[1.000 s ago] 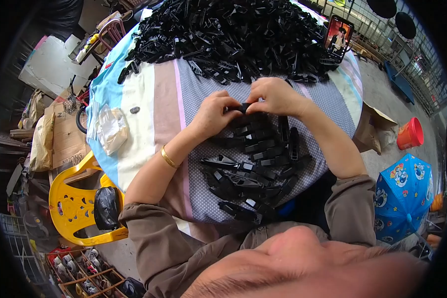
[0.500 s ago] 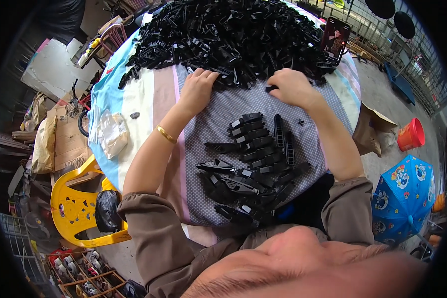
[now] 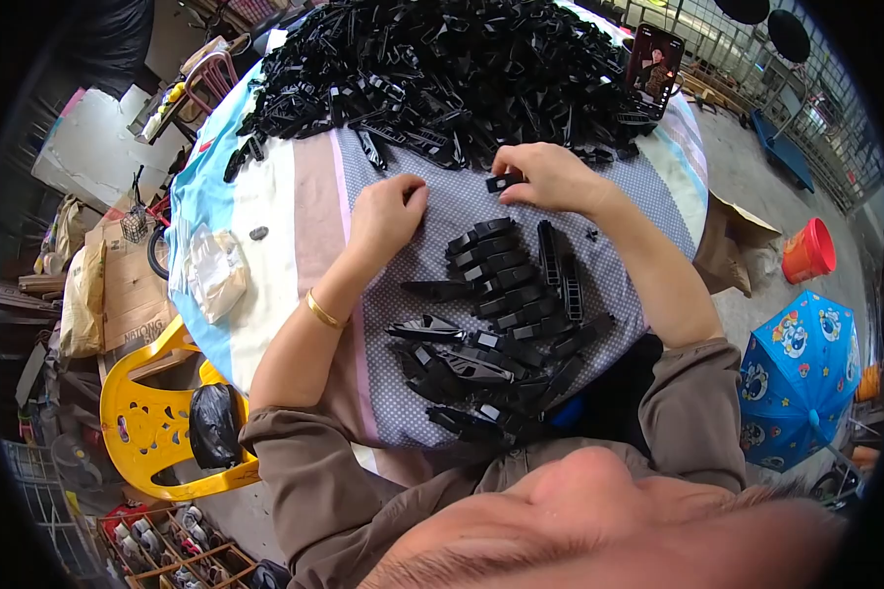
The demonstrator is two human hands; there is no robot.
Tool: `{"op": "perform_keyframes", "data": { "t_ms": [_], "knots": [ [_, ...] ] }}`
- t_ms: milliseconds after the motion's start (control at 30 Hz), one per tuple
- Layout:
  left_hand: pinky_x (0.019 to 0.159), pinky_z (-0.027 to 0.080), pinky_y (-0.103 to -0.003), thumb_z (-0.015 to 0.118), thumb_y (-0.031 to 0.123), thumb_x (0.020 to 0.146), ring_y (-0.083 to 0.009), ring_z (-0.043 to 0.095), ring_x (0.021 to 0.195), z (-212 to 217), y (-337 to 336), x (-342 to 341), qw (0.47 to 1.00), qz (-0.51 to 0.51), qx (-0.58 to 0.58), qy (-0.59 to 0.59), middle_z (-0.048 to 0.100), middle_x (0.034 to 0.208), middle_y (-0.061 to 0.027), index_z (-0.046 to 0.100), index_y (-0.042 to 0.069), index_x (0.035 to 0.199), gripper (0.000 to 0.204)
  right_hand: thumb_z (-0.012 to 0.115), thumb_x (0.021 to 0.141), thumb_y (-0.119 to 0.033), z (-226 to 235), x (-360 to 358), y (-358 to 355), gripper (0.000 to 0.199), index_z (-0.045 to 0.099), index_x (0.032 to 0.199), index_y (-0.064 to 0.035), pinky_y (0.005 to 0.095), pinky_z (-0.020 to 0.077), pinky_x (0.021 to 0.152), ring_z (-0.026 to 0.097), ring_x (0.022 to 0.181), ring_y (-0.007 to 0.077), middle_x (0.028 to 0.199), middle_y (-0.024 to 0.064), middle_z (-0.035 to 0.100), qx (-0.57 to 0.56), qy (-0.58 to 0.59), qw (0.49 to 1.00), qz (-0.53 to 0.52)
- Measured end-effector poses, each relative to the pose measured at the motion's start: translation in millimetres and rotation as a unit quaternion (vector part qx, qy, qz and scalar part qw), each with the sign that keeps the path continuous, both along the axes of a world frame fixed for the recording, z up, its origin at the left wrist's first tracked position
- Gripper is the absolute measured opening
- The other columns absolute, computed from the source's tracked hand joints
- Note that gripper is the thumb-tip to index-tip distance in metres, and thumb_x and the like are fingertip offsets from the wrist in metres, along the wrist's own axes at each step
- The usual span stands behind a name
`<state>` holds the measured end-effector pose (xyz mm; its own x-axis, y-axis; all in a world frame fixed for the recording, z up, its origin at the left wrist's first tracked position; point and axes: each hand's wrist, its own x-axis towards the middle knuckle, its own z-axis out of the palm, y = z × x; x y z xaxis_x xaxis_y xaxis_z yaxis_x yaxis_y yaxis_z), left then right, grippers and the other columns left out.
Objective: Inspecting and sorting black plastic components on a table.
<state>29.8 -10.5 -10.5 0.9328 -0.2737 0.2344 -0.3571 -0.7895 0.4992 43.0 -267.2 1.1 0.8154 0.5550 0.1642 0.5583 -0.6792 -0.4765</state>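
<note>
My right hand (image 3: 552,179) pinches a small black plastic piece (image 3: 504,183) between thumb and fingers, just over the dotted grey cloth. Across from it, my left hand (image 3: 387,216) is closed with its fingers curled in; whatever it may hold is hidden. Beyond both hands rises a big heap of black plastic parts (image 3: 432,79). Closer to me, a column of overlapping black pieces (image 3: 501,275) lies in a row. Two slotted black strips (image 3: 550,257) lie right of the column. More loose black parts (image 3: 471,365) are spread below it near the table's front edge.
A phone (image 3: 652,74) stands upright at the heap's right. On the striped cloth (image 3: 314,196) at left lies a clear plastic bag (image 3: 216,273). Around the table are a yellow plastic chair (image 3: 147,412), a red bucket (image 3: 808,251) and a blue umbrella (image 3: 801,383).
Both hands have drawn back from the heap's edge toward me. The right hand has moved left, and a black plastic piece now shows in its fingers. The left hand's fingers have curled in.
</note>
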Motion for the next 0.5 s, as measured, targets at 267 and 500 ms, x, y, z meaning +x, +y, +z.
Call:
{"op": "perform_keyframes", "data": {
  "t_ms": [267,500],
  "knots": [
    [0.073,0.048,-0.035,0.066,0.013,0.08,-0.0266,0.058,0.082,-4,11,2,0.988,-0.029,0.065,-0.138,0.062,0.085,-0.0129,0.067,0.006,0.105,0.025,0.071,0.076,-0.024,-5,-4,13,0.026,0.071,0.094,-0.0053,0.0354,0.0496,0.075,0.062,0.086,0.0265,0.089,0.0092,0.064,0.066,-0.082,0.994,-0.015],
    [0.076,0.048,-0.035,0.073,0.014,0.073,-0.0277,0.06,0.084,1,-8,-8,0.992,-0.112,-0.025,-0.044,0.063,0.087,-0.0124,0.069,0.002,0.095,0.026,0.073,0.071,-0.012,-10,-9,22,0.023,0.07,0.092,-0.0027,0.0323,0.0494,0.065,0.061,0.075,0.0244,0.082,0.0087,0.061,0.09,-0.138,0.985,0.045]
  ]
}}
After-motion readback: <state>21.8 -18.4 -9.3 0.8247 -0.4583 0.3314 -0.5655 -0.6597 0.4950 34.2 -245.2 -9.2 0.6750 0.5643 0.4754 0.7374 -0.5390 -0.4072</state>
